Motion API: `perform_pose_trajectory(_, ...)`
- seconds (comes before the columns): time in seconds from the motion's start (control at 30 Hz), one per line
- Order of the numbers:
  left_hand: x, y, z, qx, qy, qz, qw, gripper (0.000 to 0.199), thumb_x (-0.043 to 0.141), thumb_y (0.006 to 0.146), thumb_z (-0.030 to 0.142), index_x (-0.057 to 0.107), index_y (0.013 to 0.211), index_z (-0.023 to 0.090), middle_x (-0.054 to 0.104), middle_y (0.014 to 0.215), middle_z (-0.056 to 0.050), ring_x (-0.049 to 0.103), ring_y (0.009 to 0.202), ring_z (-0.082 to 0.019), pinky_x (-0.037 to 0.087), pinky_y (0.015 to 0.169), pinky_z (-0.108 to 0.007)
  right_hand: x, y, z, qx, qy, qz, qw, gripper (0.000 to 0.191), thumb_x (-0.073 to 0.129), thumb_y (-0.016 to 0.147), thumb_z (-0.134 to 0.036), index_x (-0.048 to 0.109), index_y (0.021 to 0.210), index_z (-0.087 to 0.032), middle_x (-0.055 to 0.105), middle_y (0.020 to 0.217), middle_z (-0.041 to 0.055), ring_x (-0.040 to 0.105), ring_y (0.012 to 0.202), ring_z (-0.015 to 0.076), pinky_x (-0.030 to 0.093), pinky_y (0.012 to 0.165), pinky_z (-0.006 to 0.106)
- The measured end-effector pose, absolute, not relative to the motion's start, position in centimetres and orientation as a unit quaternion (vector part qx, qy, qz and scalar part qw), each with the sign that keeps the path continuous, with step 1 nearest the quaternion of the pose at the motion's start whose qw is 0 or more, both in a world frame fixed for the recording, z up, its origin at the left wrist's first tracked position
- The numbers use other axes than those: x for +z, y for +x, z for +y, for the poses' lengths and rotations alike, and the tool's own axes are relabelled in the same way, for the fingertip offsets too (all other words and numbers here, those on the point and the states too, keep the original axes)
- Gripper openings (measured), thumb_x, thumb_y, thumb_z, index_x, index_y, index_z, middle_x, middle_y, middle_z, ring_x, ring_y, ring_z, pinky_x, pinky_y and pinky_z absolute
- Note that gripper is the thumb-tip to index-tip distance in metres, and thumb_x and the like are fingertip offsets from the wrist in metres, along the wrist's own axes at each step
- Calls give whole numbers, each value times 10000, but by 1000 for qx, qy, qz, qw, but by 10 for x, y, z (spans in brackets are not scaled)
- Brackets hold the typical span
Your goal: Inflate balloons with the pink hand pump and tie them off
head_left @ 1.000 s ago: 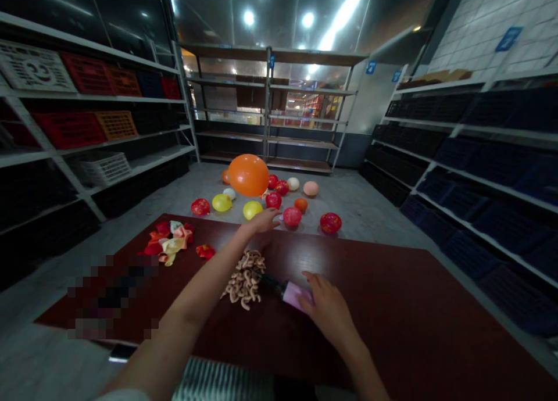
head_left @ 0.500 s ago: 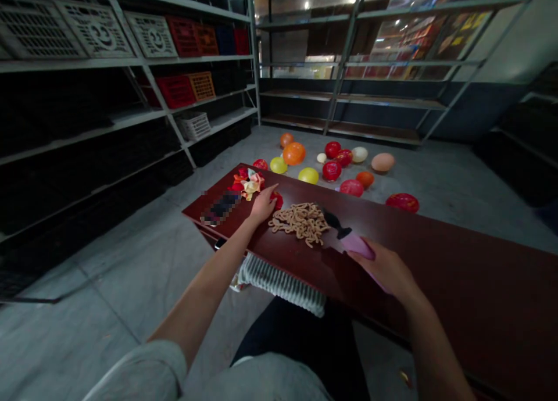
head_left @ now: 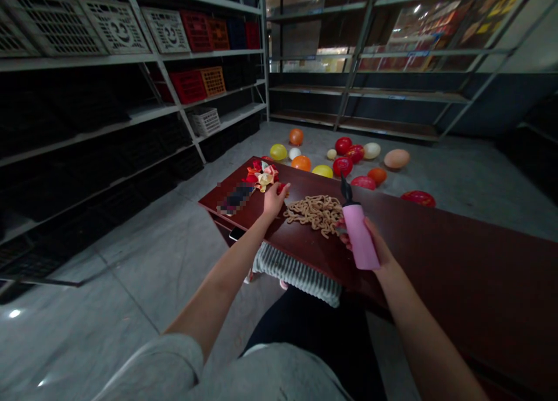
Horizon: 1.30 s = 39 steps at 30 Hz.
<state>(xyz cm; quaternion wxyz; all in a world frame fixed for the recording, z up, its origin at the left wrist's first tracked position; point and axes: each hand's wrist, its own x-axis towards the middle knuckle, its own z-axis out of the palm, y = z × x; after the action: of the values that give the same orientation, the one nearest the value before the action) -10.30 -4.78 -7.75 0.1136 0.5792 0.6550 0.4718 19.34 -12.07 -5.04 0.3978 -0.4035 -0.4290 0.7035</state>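
My right hand (head_left: 377, 244) is wrapped round a pink pump (head_left: 361, 238) with a black nozzle, held upright over the table beside a heap of tan cord-like pieces (head_left: 318, 213). To the left of the heap, my left hand (head_left: 274, 201) is closed on a small red thing (head_left: 282, 189), perhaps a balloon. Just beyond that hand lies a pile of red, cream and pink limp balloons (head_left: 263, 178). A dark, pixelated phone-like object (head_left: 238, 198) lies at the table's left end.
The dark red table (head_left: 457, 244) runs off to the right. Behind it, several inflated balloons (head_left: 342, 167) lie on the floor. A ribbed grey cloth (head_left: 296, 276) hangs at the near edge, close to a phone (head_left: 236, 233). Shelves with crates (head_left: 198, 86) stand at the left.
The pump has swung from slanted to upright, nozzle up, away from the cord heap. My left hand has taken hold of the red thing. The camera view has shifted, and some floor balloons have moved.
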Motion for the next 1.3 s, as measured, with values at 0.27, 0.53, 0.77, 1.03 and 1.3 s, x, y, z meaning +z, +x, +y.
perform_pose_trajectory(0.27, -56, -12, -84, 435, 719, 373, 393, 343, 628, 903, 418, 697, 1110, 153, 702, 1048, -78, 625, 908, -203, 460, 821, -277, -72, 208, -113, 755, -352, -354, 425, 450, 513, 925, -522, 625, 1235, -217, 765, 1083, 80, 726, 755, 178, 578, 504, 242)
perform_pose_trajectory(0.53, -85, -5, -98, 412, 675, 401, 462, 500, 639, 845, 587, 656, 656, 125, 558, 591, -8, 463, 558, -119, 347, 558, -250, -79, 214, -115, 761, -358, -376, 390, 489, 504, 939, -573, 645, 1177, -170, 770, 847, 88, 693, 591, 151, 562, 503, 228)
perform_pose_trajectory(0.77, -74, -4, -103, 512, 555, 393, 525, 471, 739, 765, 589, 657, 879, 140, 622, 738, -11, 526, 594, -115, 394, 538, -220, -73, 208, -121, 772, -372, -392, 335, 449, 488, 973, -517, 652, 1166, -147, 777, 919, 109, 695, 589, 150, 581, 533, 243)
perform_pose_trajectory(1.03, -81, -3, -96, 510, 541, 381, 550, 408, 735, 811, 517, 566, 990, 192, 566, 694, 22, 465, 485, -99, 346, 416, -201, -69, 205, -124, 773, -347, -408, 339, 482, 499, 962, -532, 639, 1204, -139, 772, 855, 110, 669, 520, 146, 531, 442, 220)
perform_pose_trajectory(1.3, -87, -6, -80, 679, 492, 512, 185, 202, 706, 875, 332, 611, 957, 174, 635, 984, -79, 609, 813, -166, 486, 749, -278, -63, 210, -120, 777, -294, -322, 454, 429, 485, 960, -535, 644, 1219, -232, 725, 1219, 61, 716, 761, 150, 575, 480, 219)
